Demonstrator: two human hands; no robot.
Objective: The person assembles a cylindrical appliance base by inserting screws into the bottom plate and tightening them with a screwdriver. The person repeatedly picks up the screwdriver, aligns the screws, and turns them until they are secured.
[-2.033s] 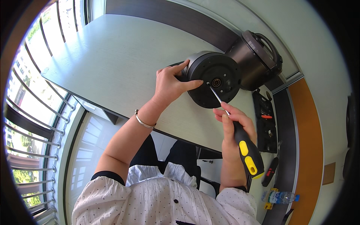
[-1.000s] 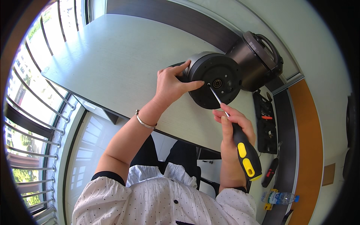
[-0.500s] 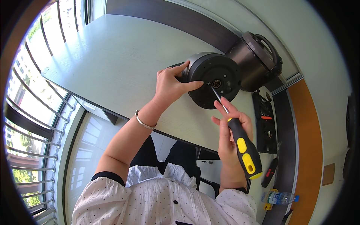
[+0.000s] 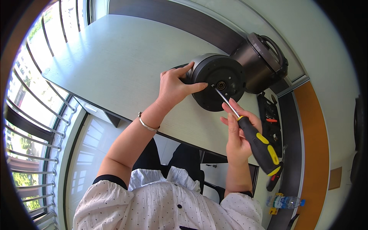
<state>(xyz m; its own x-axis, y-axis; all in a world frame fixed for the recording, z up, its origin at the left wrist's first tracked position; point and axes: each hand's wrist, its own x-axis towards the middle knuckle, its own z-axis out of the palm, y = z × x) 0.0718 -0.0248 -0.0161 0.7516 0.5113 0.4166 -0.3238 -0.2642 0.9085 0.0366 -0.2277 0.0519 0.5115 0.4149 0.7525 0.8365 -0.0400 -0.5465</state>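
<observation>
An electric kettle (image 4: 207, 100) lies on its side, its round black base facing me with a ringed socket in the middle and several small screws around it. My left hand (image 4: 177, 85) grips its edge, thumb on the base and fingers around the silver side. In my right hand (image 4: 242, 132) is a screwdriver (image 4: 260, 143) with a black and yellow handle. Its shaft slants up to the left, and the tip meets the base at a screw left of the socket, close to my left thumb. The right fingers lie around the handle's front end.
A dark brown electric cooker (image 4: 258, 63) stands right behind the kettle. Along the right edge of the pale table (image 4: 111, 65) lie an open black tool case (image 4: 271, 115) and a black and red tool (image 4: 273, 183). A plastic water bottle (image 4: 285, 202) lies nearer me.
The screwdriver's handle has swung right and turned in my right hand, which has shifted slightly right. The tip has moved slightly left on the base. My left hand and the kettle have stayed put.
</observation>
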